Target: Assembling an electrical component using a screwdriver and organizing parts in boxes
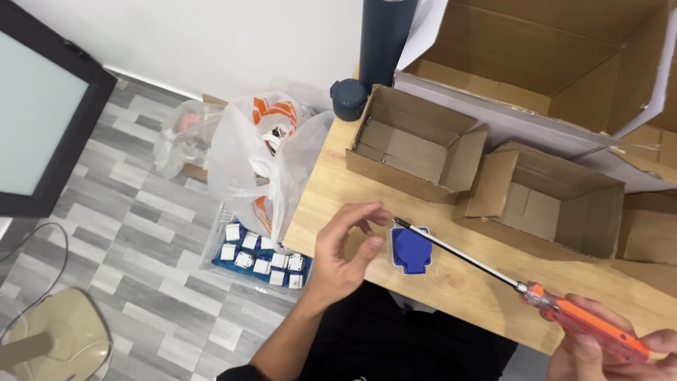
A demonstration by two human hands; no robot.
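Clamped in the right hand (606,346), an orange screwdriver (493,271) points at the blue socket part (410,248); left hand (345,247), fingers apart, hovers beside it at frame centre.

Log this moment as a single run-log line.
left hand: open, beside blue socket part | right hand: grips orange-handled screwdriver, tip at part | wooden table

Two bare hands, left hand (345,250) and right hand (610,346), no gloves, rings or watch. Forearm behind the left hand bare down to a dark sleeve (236,372) edge near the elbow. Black clothing (395,339) between the two hands.
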